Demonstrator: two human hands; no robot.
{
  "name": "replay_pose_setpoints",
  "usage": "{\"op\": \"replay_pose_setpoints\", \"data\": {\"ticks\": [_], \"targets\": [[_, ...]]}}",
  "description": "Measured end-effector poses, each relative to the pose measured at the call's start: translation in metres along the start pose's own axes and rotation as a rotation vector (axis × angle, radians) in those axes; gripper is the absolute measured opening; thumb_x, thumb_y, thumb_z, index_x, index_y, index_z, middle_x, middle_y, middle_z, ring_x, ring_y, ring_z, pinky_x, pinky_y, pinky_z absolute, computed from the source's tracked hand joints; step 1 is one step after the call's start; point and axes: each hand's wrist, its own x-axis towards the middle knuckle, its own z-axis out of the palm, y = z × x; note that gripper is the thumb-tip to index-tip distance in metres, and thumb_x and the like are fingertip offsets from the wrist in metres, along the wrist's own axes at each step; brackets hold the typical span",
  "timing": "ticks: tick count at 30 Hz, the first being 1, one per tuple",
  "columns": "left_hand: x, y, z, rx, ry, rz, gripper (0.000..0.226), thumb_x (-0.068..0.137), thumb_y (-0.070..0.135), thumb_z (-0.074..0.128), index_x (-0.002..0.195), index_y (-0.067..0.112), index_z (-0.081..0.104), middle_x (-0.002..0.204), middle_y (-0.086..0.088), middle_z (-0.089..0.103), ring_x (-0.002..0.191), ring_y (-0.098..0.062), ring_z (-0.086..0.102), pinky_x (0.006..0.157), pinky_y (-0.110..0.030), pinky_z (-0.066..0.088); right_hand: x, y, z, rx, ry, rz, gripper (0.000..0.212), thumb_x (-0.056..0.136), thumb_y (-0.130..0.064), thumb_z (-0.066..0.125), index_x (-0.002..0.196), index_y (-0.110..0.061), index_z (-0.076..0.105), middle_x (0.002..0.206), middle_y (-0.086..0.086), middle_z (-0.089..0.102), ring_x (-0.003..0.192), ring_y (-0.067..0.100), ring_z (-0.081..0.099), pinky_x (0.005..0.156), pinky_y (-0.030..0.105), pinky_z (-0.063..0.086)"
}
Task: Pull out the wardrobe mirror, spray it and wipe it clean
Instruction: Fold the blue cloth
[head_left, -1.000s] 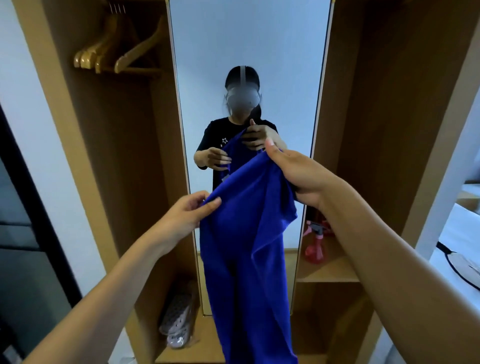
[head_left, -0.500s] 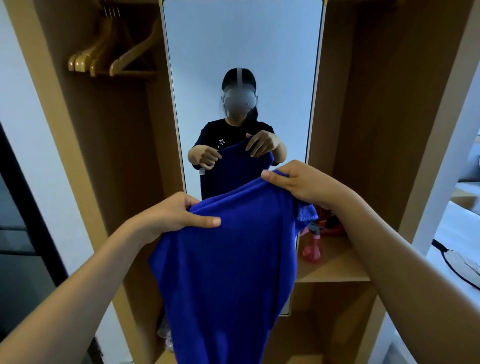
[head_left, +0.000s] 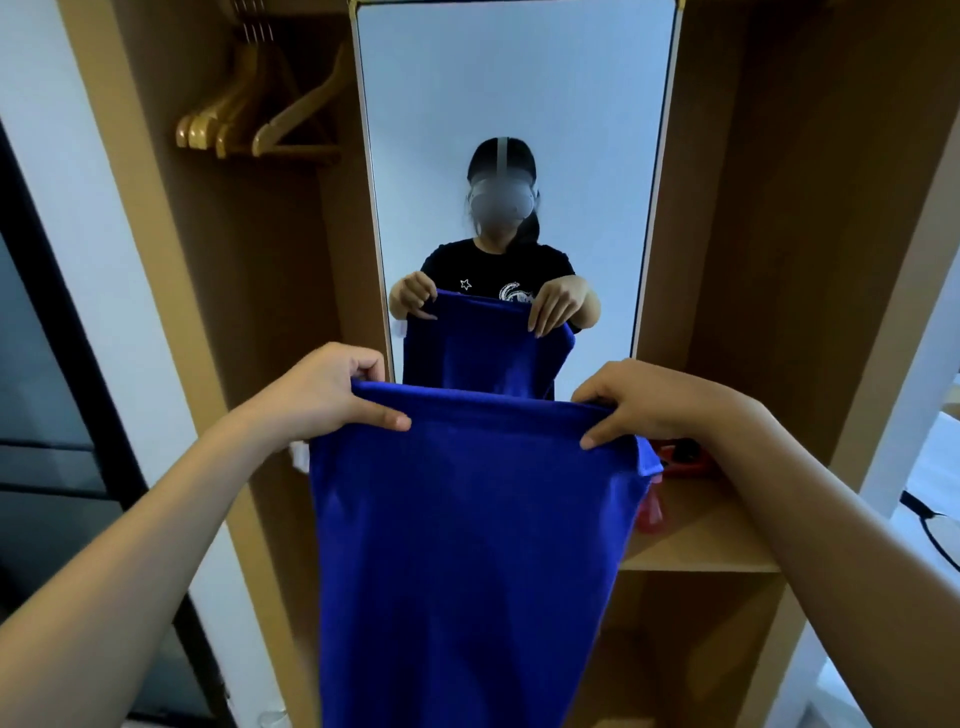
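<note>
1. Mirror (head_left: 514, 130): tall, narrow panel standing upright in the middle of the open wardrobe (head_left: 779, 208), between the left hanging bay and the right shelved bay. Its lower part is hidden behind the cloth.
2. Blue cloth (head_left: 467, 545): held spread out in front of the mirror, top edge roughly level, the rest hanging straight down past the bottom of the view. A small white tag shows at its upper left edge.
3. Left hand (head_left: 322, 389): grasping the cloth's top left corner, thumb lying along the near face, fingers curled over the far side.
4. Right hand (head_left: 639, 405): grasping the cloth's top right corner in the same way, thumb on the near face.
5. Spray bottle (head_left: 652, 509): pinkish-red, standing on the shelf (head_left: 717, 551) of the right bay near its left edge, mostly hidden behind the cloth's right edge.
6. Wooden hangers (head_left: 249, 114): several hang together on the rail at the top of the left bay.
7. Reflection: the mirror shows the person in a dark top holding the cloth by both upper corners.
</note>
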Motion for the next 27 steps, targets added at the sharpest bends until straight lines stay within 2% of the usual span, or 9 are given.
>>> {"op": "replay_pose_setpoints", "data": {"ticks": [2, 5, 7, 10, 13, 16, 19, 23, 27], "targets": [[0.0, 0.002, -0.007, 0.147, 0.022, 0.073, 0.029, 0.071, 0.027, 0.084, 0.067, 0.018, 0.057, 0.065, 0.007, 0.061, 0.067, -0.01, 0.057, 0.06, -0.021, 0.039, 0.0, 0.003, -0.001, -0.039, 0.002, 0.023, 0.008, 0.085, -0.021, 0.072, 0.093, -0.02, 0.07, 0.09, -0.002, 0.071, 0.084, 0.018, 0.063, 0.083, 0.041, 0.051], [-0.001, 0.001, -0.011, 0.259, 0.071, 0.146, 0.029, 0.073, 0.024, 0.082, 0.066, 0.017, 0.055, 0.071, 0.003, 0.059, 0.07, -0.014, 0.055, 0.059, -0.023, 0.038, -0.004, 0.007, -0.006, -0.135, 0.012, 0.056, 0.01, 0.091, -0.017, 0.065, 0.1, -0.016, 0.069, 0.092, -0.007, 0.065, 0.088, 0.016, 0.058, 0.081, 0.031, 0.045], [-0.003, -0.004, -0.012, 0.282, 0.135, 0.171, 0.03, 0.075, 0.023, 0.081, 0.066, 0.017, 0.053, 0.076, 0.002, 0.054, 0.073, -0.016, 0.052, 0.061, -0.024, 0.038, -0.008, 0.013, -0.008, -0.084, 0.074, 0.056, 0.007, 0.095, -0.02, 0.061, 0.091, -0.022, 0.066, 0.083, -0.01, 0.06, 0.081, 0.015, 0.056, 0.075, 0.028, 0.04], [-0.007, -0.008, -0.014, 0.121, 0.205, 0.146, 0.02, 0.084, 0.021, 0.072, 0.077, 0.016, 0.054, 0.084, -0.002, 0.059, 0.078, -0.017, 0.057, 0.065, -0.03, 0.046, -0.014, 0.021, -0.005, 0.35, 0.248, 0.111, 0.014, 0.098, -0.02, 0.055, 0.092, -0.018, 0.068, 0.089, 0.009, 0.066, 0.08, 0.024, 0.063, 0.073, 0.043, 0.056], [-0.011, -0.005, -0.014, -0.098, 0.233, 0.049, 0.006, 0.094, 0.02, 0.059, 0.091, 0.018, 0.055, 0.091, -0.002, 0.062, 0.083, -0.017, 0.06, 0.064, -0.026, 0.047, -0.016, 0.017, -0.001, 0.726, 0.422, 0.131, 0.017, 0.099, -0.015, 0.052, 0.092, -0.013, 0.067, 0.089, 0.019, 0.065, 0.08, 0.029, 0.063, 0.078, 0.051, 0.055], [-0.013, -0.001, -0.013, -0.184, 0.245, 0.049, 0.012, 0.097, 0.017, 0.055, 0.101, 0.026, 0.062, 0.1, 0.007, 0.063, 0.092, -0.01, 0.059, 0.072, -0.025, 0.049, -0.015, 0.011, -0.001, 0.88, 0.556, 0.112, 0.018, 0.097, -0.015, 0.057, 0.085, -0.018, 0.069, 0.081, 0.009, 0.066, 0.076, 0.023, 0.062, 0.068, 0.042, 0.051], [-0.016, 0.002, -0.015, -0.27, 0.197, -0.007, 0.021, 0.097, 0.019, 0.053, 0.097, 0.03, 0.071, 0.09, 0.01, 0.071, 0.089, -0.011, 0.065, 0.075, -0.028, 0.053, -0.018, 0.007, -0.004, 1.022, 0.634, 0.124, 0.013, 0.093, -0.013, 0.062, 0.086, -0.014, 0.073, 0.081, 0.008, 0.071, 0.079, 0.021, 0.065, 0.072, 0.033, 0.051], [-0.02, 0.005, -0.017, -0.336, 0.134, -0.05, 0.019, 0.096, 0.023, 0.054, 0.097, 0.027, 0.072, 0.085, 0.006, 0.074, 0.084, -0.015, 0.068, 0.073, -0.029, 0.052, -0.024, 0.003, -0.006, 1.134, 0.577, 0.129, 0.018, 0.095, -0.019, 0.059, 0.098, -0.005, 0.07, 0.084, 0.009, 0.072, 0.078, 0.017, 0.067, 0.074, 0.027, 0.053], [-0.02, 0.01, -0.013, -0.463, 0.191, -0.064, 0.016, 0.095, 0.027, 0.056, 0.094, 0.024, 0.072, 0.082, 0.005, 0.074, 0.078, -0.012, 0.067, 0.072, -0.028, 0.048, -0.024, 0.001, -0.003, 1.259, 0.45, 0.112, 0.023, 0.099, -0.023, 0.05, 0.109, -0.011, 0.067, 0.087, 0.002, 0.072, 0.076, 0.009, 0.068, 0.067, 0.022, 0.052]]}}
